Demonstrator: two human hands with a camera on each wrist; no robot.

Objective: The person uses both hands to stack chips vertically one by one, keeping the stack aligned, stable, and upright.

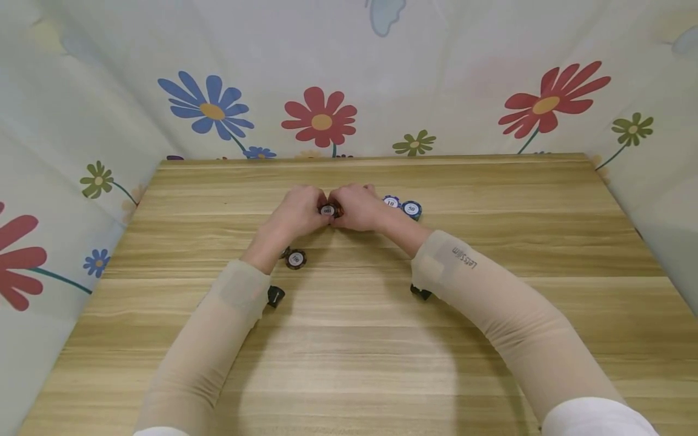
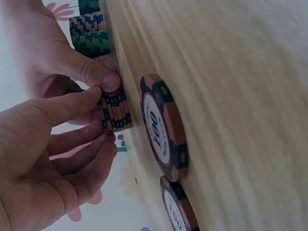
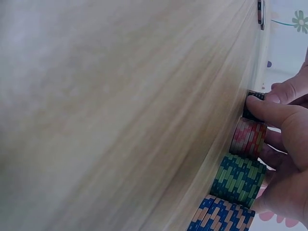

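Observation:
A short stack of black-and-orange poker chips point(image 2: 115, 113) stands at the far side of the table, between both hands. My left hand point(image 1: 302, 209) pinches it, thumb on the near side and fingertips at the far side. From the other side, my right hand point(image 1: 357, 208) grips the same stack with its thumb at the edge. Behind the right fingers stands a pink-red chip stack point(image 3: 249, 138), then a green stack point(image 3: 238, 179) and a blue one point(image 3: 221, 215) in line. Two loose chips lie nearer the left wrist, one marked 100 point(image 1: 296, 259), the other point(image 2: 177, 211) partly cut off.
The wooden table point(image 1: 349, 363) ends at a flower-printed curtain point(image 1: 452, 91) just behind the hands. Right of the right hand, stack tops marked 10 point(image 1: 391, 201) and 50 point(image 1: 411, 209) show. A black piece point(image 1: 275, 296) sticks out below the left sleeve.

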